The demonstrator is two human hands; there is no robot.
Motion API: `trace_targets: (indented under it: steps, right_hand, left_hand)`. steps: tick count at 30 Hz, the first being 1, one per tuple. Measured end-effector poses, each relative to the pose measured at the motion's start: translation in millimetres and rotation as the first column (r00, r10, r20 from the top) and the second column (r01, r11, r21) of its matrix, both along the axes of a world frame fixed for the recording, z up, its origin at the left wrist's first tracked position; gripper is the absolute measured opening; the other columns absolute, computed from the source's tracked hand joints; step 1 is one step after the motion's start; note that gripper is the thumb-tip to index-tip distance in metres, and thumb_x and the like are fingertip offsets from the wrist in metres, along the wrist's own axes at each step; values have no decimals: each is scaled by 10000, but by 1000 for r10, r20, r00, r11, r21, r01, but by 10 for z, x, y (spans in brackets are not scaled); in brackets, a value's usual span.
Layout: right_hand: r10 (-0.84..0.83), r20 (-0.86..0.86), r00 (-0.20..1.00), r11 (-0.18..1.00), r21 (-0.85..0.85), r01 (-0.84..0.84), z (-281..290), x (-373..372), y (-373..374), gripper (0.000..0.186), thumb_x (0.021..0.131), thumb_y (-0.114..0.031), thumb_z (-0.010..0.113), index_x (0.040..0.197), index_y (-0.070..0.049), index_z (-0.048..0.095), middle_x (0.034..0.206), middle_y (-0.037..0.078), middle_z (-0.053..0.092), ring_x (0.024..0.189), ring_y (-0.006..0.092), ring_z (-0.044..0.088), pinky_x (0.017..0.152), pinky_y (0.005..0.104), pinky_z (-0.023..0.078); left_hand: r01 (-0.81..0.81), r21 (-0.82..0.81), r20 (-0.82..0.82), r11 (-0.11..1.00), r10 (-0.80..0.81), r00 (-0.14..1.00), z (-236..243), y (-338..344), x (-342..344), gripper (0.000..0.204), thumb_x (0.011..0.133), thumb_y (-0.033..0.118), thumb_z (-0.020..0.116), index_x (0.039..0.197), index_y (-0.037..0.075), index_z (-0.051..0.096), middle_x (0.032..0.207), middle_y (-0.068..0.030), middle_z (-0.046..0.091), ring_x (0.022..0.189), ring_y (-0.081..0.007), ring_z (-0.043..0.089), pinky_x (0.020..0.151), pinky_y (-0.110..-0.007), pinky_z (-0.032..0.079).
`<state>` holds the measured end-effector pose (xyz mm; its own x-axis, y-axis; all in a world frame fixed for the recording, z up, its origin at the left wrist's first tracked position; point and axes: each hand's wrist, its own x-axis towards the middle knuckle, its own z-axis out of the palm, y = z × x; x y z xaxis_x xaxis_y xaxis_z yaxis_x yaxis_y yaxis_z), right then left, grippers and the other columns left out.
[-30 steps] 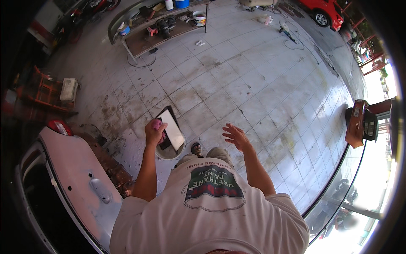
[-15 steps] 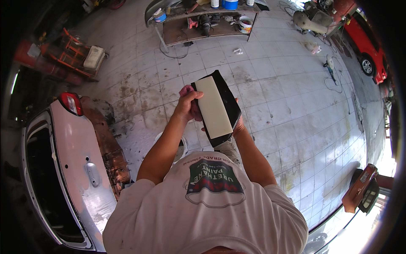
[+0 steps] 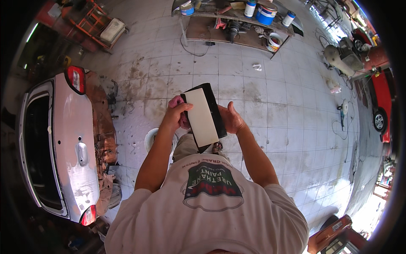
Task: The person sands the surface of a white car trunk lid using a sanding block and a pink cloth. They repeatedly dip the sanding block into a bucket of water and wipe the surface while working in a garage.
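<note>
My left hand [image 3: 172,116] grips a long, flat, cream-coloured sanding block [image 3: 202,118] together with a black sheet [image 3: 215,108] that looks like sandpaper. Its thumb presses on the block's left edge. A crumpled pink cloth [image 3: 174,101] is bunched in the same hand. The block lies over the sheet, whose black edge shows along the top and right. Beside the sheet's right edge is my right hand [image 3: 232,120], thumb raised and apart, palm turned toward the sheet. Some of its fingers are partly hidden by the sheet, and whether they touch it I cannot tell.
A white bucket [image 3: 150,139] stands on the tiled floor by my left forearm. On the left is a car body's rear [image 3: 72,122]. Ahead is a workbench [image 3: 253,41] with paint cans. A corded power tool [image 3: 341,111] lies at right, near a red car [image 3: 382,101].
My right hand has come off the sheet's right edge, and its thumb now shows raised. The block and sheet have shifted left and slightly nearer. The whole view has turned.
</note>
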<state>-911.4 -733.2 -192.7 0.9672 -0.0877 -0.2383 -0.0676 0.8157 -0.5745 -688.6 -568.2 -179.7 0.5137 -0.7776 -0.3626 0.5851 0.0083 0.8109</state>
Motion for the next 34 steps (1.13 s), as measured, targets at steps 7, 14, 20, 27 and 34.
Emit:
trace_targets:
  steps: [7,14,20,27,34]
  right_hand:
    - [159,-149,976,981,-88,-174,-122,679,-340,1138,823,-619,911,1625,21,417,1512,174,626,1355,286,652,1126,464,565]
    - [-23,-392,920,997,-72,-6,-88,1508,-689,592,1021,-344,785,1442,32,608,1323,182,732,1248,268,723,1038,448,630]
    - [-115,-191,975,980,142,143,-296,2371,-984,616,1044,-442,728,1480,-25,606,1429,142,703,1303,306,690,1158,503,522]
    - [26,-170,985,993,114,-6,-210,3697,-1155,648,1072,-449,667,1546,-26,542,1475,156,670,1350,316,656,1195,502,488]
    - [216,-435,874,863,-333,-379,-401,5068,-1043,649,1039,-402,742,1526,-10,567,1444,139,699,1322,304,684,1163,455,528]
  left_hand:
    - [-2,39,-175,999,9,985,-329,-270,619,54,921,51,727,942,60,678,902,-102,768,793,-214,754,704,-402,633]
    - [-46,-185,-153,982,17,988,-559,-928,1474,362,1019,386,764,1156,68,657,936,-89,750,778,-229,748,657,-394,621]
    - [-32,-303,-187,953,-26,982,-181,-1197,2177,781,1116,726,331,1567,121,533,1283,-111,723,1196,-253,700,1064,-435,540]
    - [40,27,82,999,-42,996,-121,-1106,2988,798,1139,666,403,1704,103,392,1665,-91,518,1509,-226,501,1213,-376,420]
    - [-438,184,753,880,160,639,-162,-612,3434,855,1115,515,592,1775,199,149,1728,-170,428,1588,-380,416,1326,-377,262]
